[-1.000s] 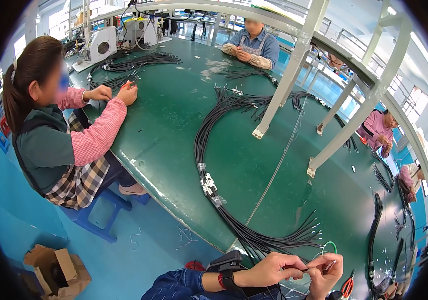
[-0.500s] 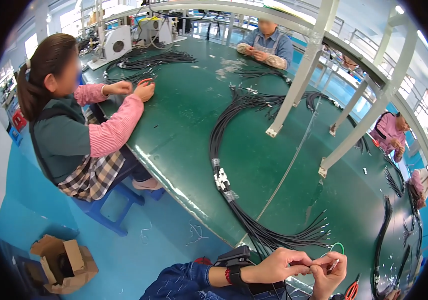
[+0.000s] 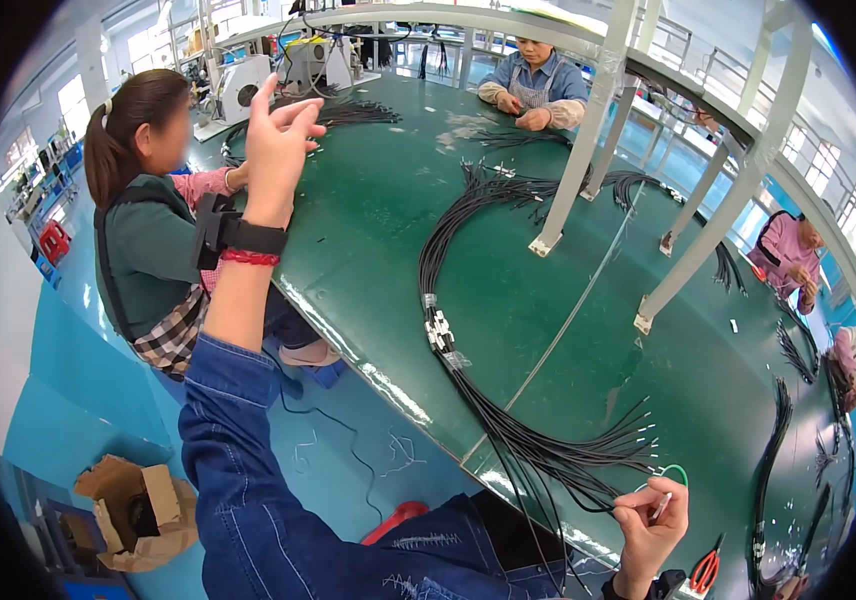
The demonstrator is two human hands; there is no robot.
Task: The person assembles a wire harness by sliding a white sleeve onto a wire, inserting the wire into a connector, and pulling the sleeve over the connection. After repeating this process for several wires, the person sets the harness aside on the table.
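Observation:
My left hand (image 3: 276, 140) is raised high over the left edge of the green table (image 3: 388, 250), fingers spread, holding nothing I can see. Low at the right, my right hand (image 3: 648, 520) is closed on a thin wire end with a white tip. That wire belongs to a long bundle of black wires (image 3: 508, 430) lying on the table, whose loose ends fan out just above the hand. A small green wire loop (image 3: 676, 470) lies beside my right thumb. White connectors (image 3: 438, 332) sit midway along the bundle.
A person in a green vest (image 3: 153, 240) sits at the left, others work at the far end (image 3: 536, 85) and right side (image 3: 788, 250). White frame posts (image 3: 576, 160) stand on the table. Red-handled cutters (image 3: 705, 572) lie near my right hand. A cardboard box (image 3: 138, 510) sits on the blue floor.
My left hand let go of the wire ends and swung up and to the left, well away from my right hand, which still grips the wire. My view shifted rightward.

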